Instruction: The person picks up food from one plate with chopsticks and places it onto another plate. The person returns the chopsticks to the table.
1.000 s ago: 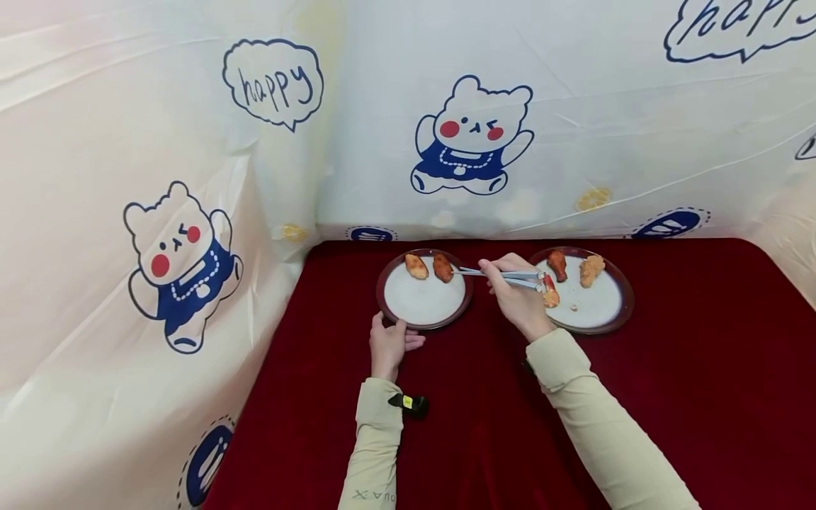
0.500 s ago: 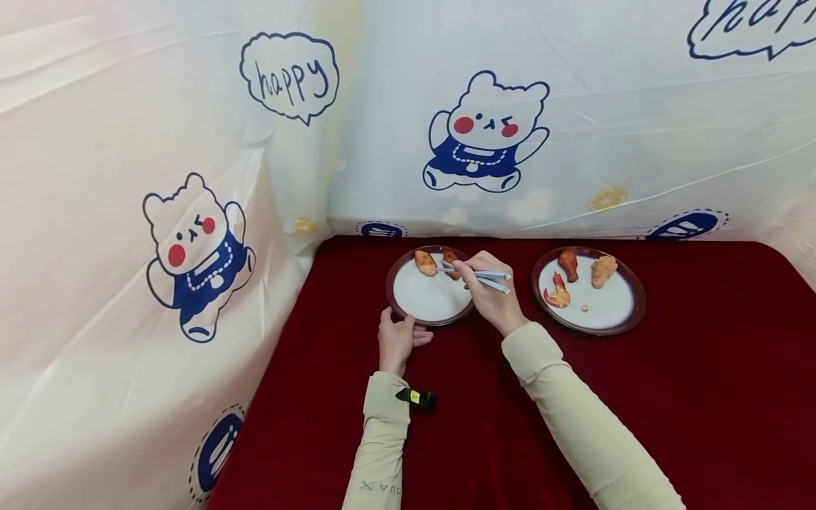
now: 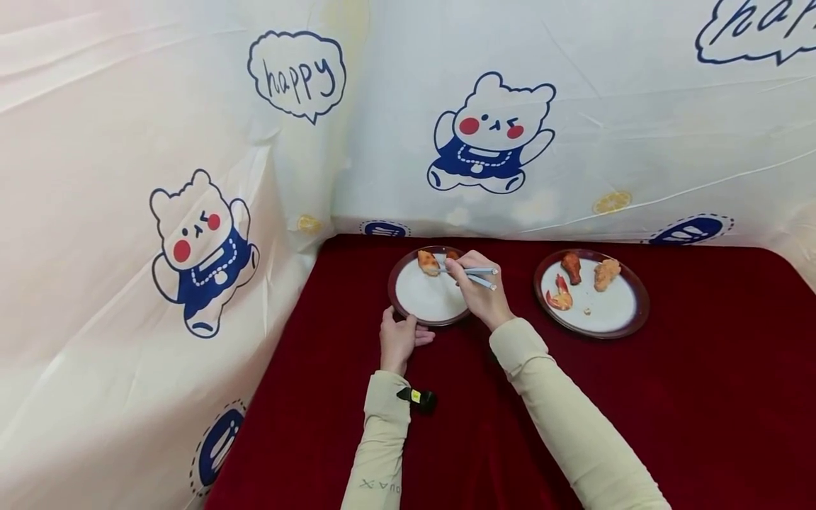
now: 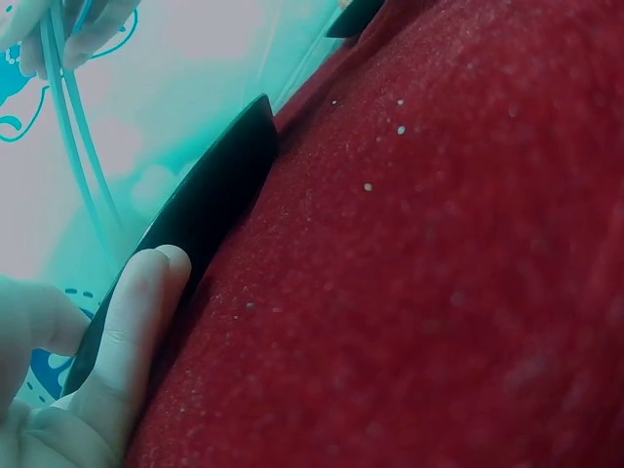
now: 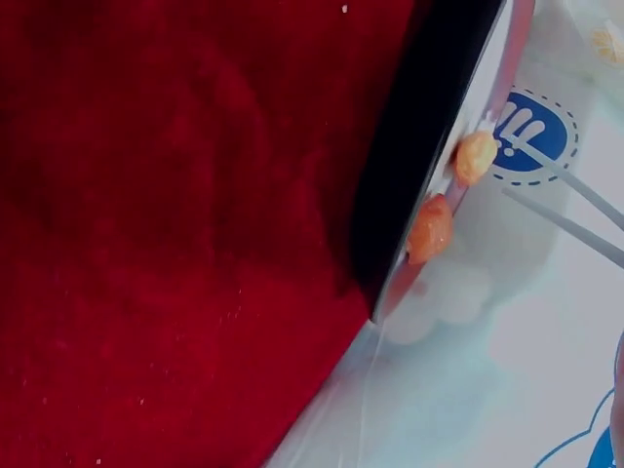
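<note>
My left hand (image 3: pixel 400 340) grips the near rim of a brown-rimmed plate with a white centre (image 3: pixel 423 297). In the left wrist view its fingers press the dark outer side of the plate (image 4: pixel 224 180), with the thumb at the rim. Pale chopsticks (image 3: pixel 479 271) are held in my right hand (image 3: pixel 486 290) over that plate's right side. A golden fried piece (image 3: pixel 428 263) lies near the far rim, beside a darker brown piece (image 3: pixel 452 254) partly hidden by the right hand. From the right wrist, the chopstick tips look apart, close to the golden piece (image 5: pixel 476 158).
To the right stands a second brown-rimmed plate (image 3: pixel 599 315). On it lie a drumstick (image 3: pixel 571 268), a crumbed chicken piece (image 3: pixel 606 274), a shrimp (image 3: pixel 560 295) and a small crumb (image 3: pixel 587 311). Dark red cloth (image 3: pixel 459 425) covers the table; a printed curtain (image 3: pixel 382 156) hangs behind.
My right hand has moved left with the chopsticks, from between the plates to over the left plate, uncovering the shrimp. The left hand stays on the plate rim. The head view has shifted slightly.
</note>
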`<state>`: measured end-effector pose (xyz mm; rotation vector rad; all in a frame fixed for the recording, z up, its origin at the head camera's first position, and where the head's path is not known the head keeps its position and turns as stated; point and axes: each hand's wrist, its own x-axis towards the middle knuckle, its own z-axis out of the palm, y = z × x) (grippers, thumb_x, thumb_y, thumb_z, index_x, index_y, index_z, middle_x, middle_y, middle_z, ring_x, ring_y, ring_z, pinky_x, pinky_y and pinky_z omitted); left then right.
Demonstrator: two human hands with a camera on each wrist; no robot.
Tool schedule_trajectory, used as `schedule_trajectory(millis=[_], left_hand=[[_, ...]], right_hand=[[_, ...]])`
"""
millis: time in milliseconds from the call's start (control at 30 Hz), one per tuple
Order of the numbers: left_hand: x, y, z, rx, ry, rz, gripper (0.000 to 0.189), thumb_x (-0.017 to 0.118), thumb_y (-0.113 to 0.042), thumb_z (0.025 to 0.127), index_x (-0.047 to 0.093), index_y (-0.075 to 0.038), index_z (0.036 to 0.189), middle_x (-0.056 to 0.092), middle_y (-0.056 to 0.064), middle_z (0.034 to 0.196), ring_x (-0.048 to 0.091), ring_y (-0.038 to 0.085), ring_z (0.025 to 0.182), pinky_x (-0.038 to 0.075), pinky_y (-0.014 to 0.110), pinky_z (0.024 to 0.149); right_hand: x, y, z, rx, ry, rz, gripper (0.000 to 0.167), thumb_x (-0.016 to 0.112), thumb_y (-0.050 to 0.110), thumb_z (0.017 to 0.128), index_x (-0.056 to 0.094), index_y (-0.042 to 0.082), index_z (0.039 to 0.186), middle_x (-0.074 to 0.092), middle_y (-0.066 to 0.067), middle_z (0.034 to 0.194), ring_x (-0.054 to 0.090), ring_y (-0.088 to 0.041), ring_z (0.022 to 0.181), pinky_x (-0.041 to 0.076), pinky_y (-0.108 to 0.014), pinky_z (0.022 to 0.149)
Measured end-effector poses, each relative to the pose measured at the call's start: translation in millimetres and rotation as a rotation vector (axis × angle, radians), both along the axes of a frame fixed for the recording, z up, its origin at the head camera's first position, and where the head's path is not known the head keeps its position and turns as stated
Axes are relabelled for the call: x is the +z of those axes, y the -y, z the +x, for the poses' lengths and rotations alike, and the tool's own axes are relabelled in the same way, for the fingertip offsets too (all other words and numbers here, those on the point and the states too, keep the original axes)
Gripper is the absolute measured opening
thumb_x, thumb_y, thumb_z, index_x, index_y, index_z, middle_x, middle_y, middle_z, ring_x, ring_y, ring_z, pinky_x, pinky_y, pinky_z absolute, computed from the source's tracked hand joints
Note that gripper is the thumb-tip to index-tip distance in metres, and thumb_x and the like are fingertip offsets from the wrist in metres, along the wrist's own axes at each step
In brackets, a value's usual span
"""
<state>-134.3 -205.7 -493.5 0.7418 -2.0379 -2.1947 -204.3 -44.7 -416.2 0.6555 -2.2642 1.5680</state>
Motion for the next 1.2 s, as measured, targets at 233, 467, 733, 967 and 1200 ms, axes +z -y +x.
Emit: schedule_trajectory(millis=[233, 467, 733, 967, 1200], left_hand=[[4.2, -1.1, 1.8, 0.002, -0.006, -0.011, 0.067, 0.047, -0.010, 0.097, 0.013, -0.007, 0.154, 0.070, 0.026, 0.085, 0.073, 0.026, 0.063, 0.064, 0.036, 0.062], [-1.1, 0.3, 0.6, 0.006, 0.006, -0.015, 0.068, 0.048, -0.011, 0.096, 0.012, -0.008, 0.154, 0.071, 0.023, 0.085, 0.072, 0.024, 0.062, 0.063, 0.034, 0.061], [-0.9, -0.4, 1.3, 0.002, -0.004, -0.021, 0.067, 0.049, -0.012, 0.096, 0.015, -0.008, 0.154, 0.071, 0.023, 0.084, 0.072, 0.024, 0.060, 0.063, 0.034, 0.061], [-3.9, -0.1, 0.2, -0.010, -0.001, 0.000, 0.068, 0.049, -0.012, 0.097, 0.012, -0.008, 0.154, 0.071, 0.021, 0.082, 0.072, 0.022, 0.058, 0.063, 0.034, 0.060], [-3.1, 2.4, -1.2, -0.016, -0.004, 0.010, 0.069, 0.049, -0.013, 0.098, 0.009, -0.009, 0.155, 0.071, 0.022, 0.085, 0.072, 0.025, 0.061, 0.063, 0.035, 0.061]], right_hand=[[-4.4, 9.5, -3.4, -0.024, 0.033, 0.023, 0.025, 0.062, 0.023, 0.095, 0.073, 0.008, 0.079, 0.065, -0.004, 0.081, 0.058, -0.013, 0.066, 0.052, -0.024, 0.057], [-5.4, 14.3, -4.1, -0.030, 0.043, 0.046, 0.027, 0.063, 0.028, 0.095, 0.074, 0.007, 0.080, 0.065, -0.005, 0.083, 0.057, -0.014, 0.070, 0.048, -0.024, 0.059], [-6.5, 14.2, -7.0, -0.057, 0.049, 0.072, 0.026, 0.063, 0.024, 0.095, 0.076, 0.006, 0.082, 0.066, -0.007, 0.085, 0.060, -0.018, 0.073, 0.049, -0.026, 0.060], [-11.3, 15.0, -8.6, -0.081, 0.003, 0.061, 0.022, 0.063, 0.019, 0.094, 0.077, 0.003, 0.088, 0.066, -0.009, 0.086, 0.058, -0.018, 0.071, 0.046, -0.022, 0.055], [-10.3, 15.4, -12.4, -0.054, -0.045, 0.022, 0.019, 0.067, 0.015, 0.091, 0.077, -0.001, 0.090, 0.066, -0.010, 0.084, 0.059, -0.019, 0.068, 0.046, -0.020, 0.054]])
